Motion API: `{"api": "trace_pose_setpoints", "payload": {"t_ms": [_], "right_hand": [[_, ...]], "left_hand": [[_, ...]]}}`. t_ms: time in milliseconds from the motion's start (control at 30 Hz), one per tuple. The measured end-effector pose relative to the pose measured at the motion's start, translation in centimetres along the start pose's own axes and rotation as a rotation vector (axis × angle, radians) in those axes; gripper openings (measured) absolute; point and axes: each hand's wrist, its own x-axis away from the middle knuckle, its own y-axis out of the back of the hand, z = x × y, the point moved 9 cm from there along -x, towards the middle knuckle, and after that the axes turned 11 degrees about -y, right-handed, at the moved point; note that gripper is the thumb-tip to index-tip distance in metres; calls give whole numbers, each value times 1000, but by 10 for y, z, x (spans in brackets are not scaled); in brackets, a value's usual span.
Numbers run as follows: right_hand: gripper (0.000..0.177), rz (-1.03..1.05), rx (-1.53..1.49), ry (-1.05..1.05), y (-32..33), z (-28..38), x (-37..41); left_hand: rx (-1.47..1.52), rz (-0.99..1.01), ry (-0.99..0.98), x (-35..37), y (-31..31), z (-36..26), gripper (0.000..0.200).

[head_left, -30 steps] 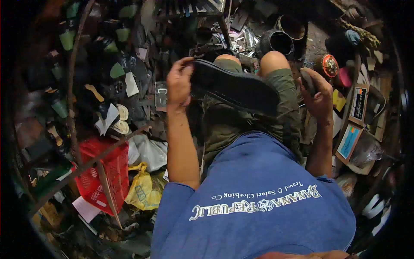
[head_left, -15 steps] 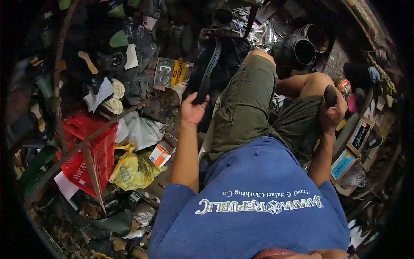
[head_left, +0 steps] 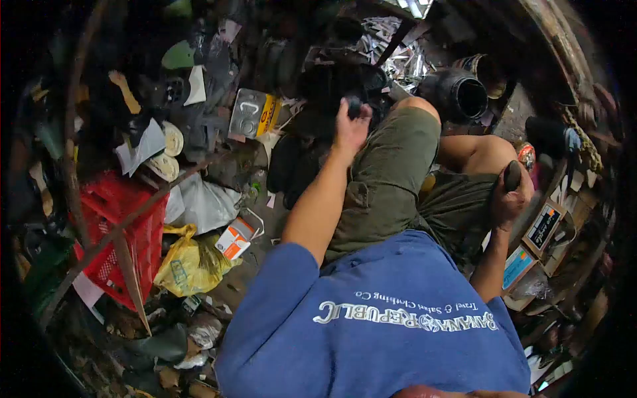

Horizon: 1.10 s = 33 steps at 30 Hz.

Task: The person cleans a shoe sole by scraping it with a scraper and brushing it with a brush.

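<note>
My left hand (head_left: 352, 129) reaches forward beside my bent knee, its fingers curled around a small dark object (head_left: 355, 106) blurred against the black things behind it; I cannot tell its kind. A long black shape (head_left: 292, 169), like a shoe, lies on the ground below that wrist. Over my other thigh, my right hand (head_left: 512, 199) is closed in a fist around a dark object with a rounded end (head_left: 512, 176), which sticks up past the thumb. The rest of that object is hidden in the fist.
A red plastic crate (head_left: 123, 225), a yellow plastic bag (head_left: 189, 265) and a yellow-and-grey pack (head_left: 254, 114) are on my left. Ahead stands a black round container (head_left: 458, 96) near a heap of pale scraps (head_left: 395, 53). Small boxes (head_left: 545, 225) lie to my right.
My left hand has moved forward and to the right, away from the long black shoe it held by one end. My right hand stays closed on its dark object, almost in place.
</note>
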Motion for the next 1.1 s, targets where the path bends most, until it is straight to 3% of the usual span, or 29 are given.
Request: {"api": "trace_pose_setpoints", "payload": {"t_ms": [33,100,167,233,267,433,533,633,700,800,1033,1100], "right_hand": [[26,-19,-8,-1,1,0,-1],[24,0,-25,11,0,2,-2],[21,-13,-21,12,2,3,-5],[22,3,-18,21,1,10,-6],[23,17,-39,-35,1,10,-8],[22,36,15,-122,3,4,-9],[23,64,-15,-196,1,-18,-5],[22,15,-41,-226,6,-31,0],[22,33,64,-238,7,-31,1],[24,40,32,-302,9,-48,8],[24,88,-101,-328,9,-44,7],[22,98,-71,-337,10,-45,8]], "left_hand": [[-34,-39,168,-5,8,15,41],[-352,-302,75,5,22,16,49],[-511,-372,23,14,36,2,47],[-902,37,0,21,21,-13,53],[-1020,30,-8,27,29,-31,40],[-1420,-313,-297,31,145,-147,20],[-2219,-267,-155,32,182,-184,36],[-2290,-189,-163,37,184,-182,42],[-2384,-254,-147,35,182,-180,52],[-2415,-138,-78,22,165,-165,59],[-2656,-127,96,15,166,-149,55],[-2755,-272,-94,20,156,-152,48]]}}
